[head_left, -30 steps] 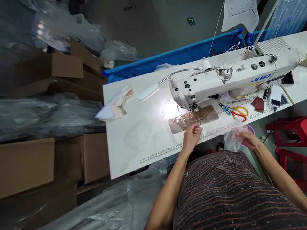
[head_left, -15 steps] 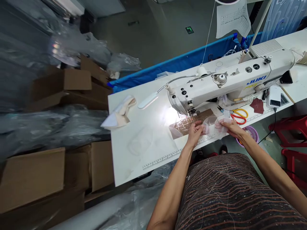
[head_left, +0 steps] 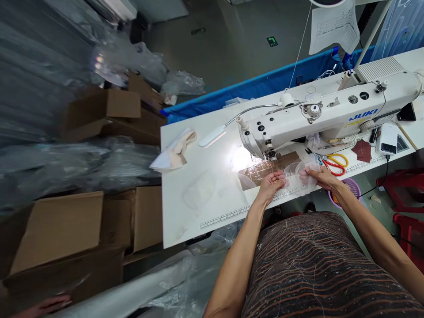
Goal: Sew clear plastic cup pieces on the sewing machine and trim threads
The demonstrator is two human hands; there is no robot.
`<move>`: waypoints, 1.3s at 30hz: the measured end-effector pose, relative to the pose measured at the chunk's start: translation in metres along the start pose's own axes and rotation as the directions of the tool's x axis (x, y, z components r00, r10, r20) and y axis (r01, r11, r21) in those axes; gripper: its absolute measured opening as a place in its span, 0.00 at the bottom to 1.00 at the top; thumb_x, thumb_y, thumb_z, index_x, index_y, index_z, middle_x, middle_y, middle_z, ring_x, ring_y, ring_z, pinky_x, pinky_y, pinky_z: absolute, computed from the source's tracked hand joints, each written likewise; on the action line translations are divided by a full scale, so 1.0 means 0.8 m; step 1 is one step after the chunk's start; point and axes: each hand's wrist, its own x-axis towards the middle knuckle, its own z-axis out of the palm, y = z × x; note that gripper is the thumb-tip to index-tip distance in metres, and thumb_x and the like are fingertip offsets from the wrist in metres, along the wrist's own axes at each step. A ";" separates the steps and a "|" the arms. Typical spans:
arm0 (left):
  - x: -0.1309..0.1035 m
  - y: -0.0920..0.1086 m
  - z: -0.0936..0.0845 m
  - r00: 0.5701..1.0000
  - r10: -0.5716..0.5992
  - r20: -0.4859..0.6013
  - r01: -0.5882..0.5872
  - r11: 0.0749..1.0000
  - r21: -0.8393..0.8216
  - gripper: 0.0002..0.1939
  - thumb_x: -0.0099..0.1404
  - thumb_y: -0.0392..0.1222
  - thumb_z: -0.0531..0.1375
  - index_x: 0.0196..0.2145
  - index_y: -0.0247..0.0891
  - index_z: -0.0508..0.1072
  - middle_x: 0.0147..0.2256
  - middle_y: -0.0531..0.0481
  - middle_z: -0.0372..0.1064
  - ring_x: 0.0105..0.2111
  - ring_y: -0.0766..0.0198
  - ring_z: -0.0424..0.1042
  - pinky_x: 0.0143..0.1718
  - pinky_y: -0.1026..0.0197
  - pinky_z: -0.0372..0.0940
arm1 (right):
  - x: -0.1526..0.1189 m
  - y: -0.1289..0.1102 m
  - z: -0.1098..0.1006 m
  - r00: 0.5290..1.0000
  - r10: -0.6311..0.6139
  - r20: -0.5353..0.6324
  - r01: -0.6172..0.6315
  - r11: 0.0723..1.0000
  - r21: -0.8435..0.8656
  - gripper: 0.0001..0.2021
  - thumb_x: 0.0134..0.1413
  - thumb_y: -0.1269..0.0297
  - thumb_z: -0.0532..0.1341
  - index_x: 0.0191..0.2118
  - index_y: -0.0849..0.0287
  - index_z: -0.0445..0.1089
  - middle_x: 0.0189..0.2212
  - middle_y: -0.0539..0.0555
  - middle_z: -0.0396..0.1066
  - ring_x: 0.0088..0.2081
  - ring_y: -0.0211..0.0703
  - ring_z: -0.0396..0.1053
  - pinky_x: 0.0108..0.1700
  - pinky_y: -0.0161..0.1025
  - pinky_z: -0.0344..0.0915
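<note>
Sheer whitish fabric [head_left: 296, 182] stretches between my two hands at the front edge of the white sewing table [head_left: 194, 185]. My left hand [head_left: 272, 185] pinches its left end, while the fingers of my right hand [head_left: 318, 176] are closed on the right end. Just beyond my hands stands a white JUKI sewing machine [head_left: 298, 121], its needle area lit by a lamp [head_left: 212, 136]. Beneath the needle area lies a brown taped plate [head_left: 270, 170], partly hidden by my left hand. Scissors with red and yellow handles [head_left: 336, 162] rest near my right hand.
A folded cream fabric piece [head_left: 175, 150] sits at the table's left end. Open cardboard boxes [head_left: 59, 225] and plastic wrapping crowd the left side. Another person's hand [head_left: 54, 304] shows at bottom left. Below the table's front edge are a purple basket [head_left: 353, 187] and red stools [head_left: 400, 190].
My left hand has turned and drawn back slightly, now gripping the fabric's left end. The whole view has shifted, and another person's hand has appeared at bottom left.
</note>
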 end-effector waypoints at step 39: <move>-0.050 -0.019 -0.057 0.764 0.572 -0.300 -0.348 0.756 0.554 0.10 0.59 0.35 0.60 0.41 0.39 0.72 0.39 0.46 0.71 0.37 0.62 0.73 0.39 0.59 0.72 | 0.009 0.064 0.018 0.657 -0.610 0.444 0.246 -0.383 -0.890 0.15 0.59 0.64 0.52 0.47 0.57 0.72 0.42 0.65 0.71 0.41 0.59 0.65 0.37 0.50 0.58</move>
